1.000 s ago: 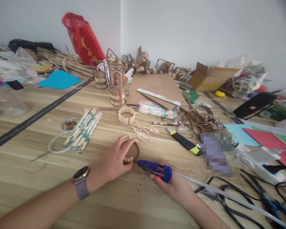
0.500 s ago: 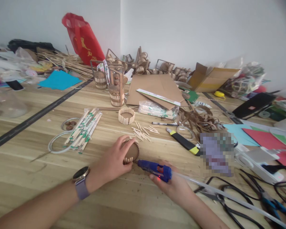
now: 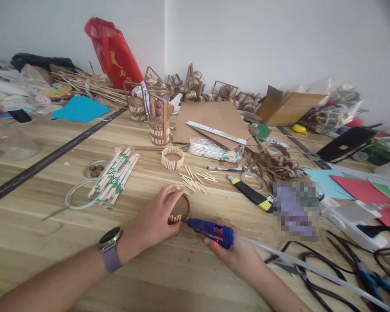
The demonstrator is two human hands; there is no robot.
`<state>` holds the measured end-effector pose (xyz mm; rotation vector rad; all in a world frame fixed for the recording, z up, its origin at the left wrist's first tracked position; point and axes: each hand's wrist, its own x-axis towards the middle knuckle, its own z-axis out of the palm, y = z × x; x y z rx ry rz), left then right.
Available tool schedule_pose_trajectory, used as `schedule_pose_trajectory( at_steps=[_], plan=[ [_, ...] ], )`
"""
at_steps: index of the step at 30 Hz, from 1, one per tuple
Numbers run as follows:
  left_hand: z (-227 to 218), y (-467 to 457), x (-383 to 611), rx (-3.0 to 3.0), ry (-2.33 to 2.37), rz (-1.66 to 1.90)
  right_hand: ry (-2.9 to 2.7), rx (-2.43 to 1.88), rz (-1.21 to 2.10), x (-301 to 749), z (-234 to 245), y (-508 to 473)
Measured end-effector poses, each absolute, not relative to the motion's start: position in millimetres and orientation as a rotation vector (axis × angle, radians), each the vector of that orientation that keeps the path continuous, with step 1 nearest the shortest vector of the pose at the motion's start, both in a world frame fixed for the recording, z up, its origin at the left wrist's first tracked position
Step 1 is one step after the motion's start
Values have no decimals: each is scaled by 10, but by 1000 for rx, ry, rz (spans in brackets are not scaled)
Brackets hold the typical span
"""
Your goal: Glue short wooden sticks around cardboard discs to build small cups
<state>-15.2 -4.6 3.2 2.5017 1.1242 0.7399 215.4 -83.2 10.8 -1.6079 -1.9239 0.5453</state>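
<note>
My left hand [image 3: 154,215], with a watch on its wrist, grips the edge of a round brown cardboard piece [image 3: 181,205]. Several short wooden stick pieces stand along the near rim of that round. In my right hand [image 3: 234,247] is a blue hot glue gun [image 3: 211,231], its nozzle at the rim close to those sticks. A long clear glue stick [image 3: 289,258] runs out of its back, and a red light glows on its side. Beyond lie loose cut sticks [image 3: 195,182] and a finished ring of upright sticks [image 3: 172,158].
Wrapped chopsticks [image 3: 115,175] and tape rolls [image 3: 81,193] lie left. A utility knife [image 3: 251,193], scissors [image 3: 300,271], pliers [image 3: 360,264] and a white power strip [image 3: 354,227] are right. Small lidded baskets [image 3: 159,130], cardboard sheets [image 3: 211,117] and a red bag [image 3: 115,56] stand behind.
</note>
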Motion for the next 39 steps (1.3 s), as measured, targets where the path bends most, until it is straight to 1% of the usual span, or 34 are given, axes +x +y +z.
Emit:
schedule_pose_trajectory(
  at_steps=[12,24,33,39],
  plan=[
    [59,-47,-148,2508,1121,713,-1932,-1620,555,2142,138,-829],
    [38,-50,-161,2491,1105,743,-1927,-1577,491,2143,105,-841],
    [23,-47,-159,2484,1098,758,-1879,-1647,509,2156,67,-839],
    [33,-53,-160,2484,1109,727,-1676,-1710,690,2192,151,-770]
  ],
)
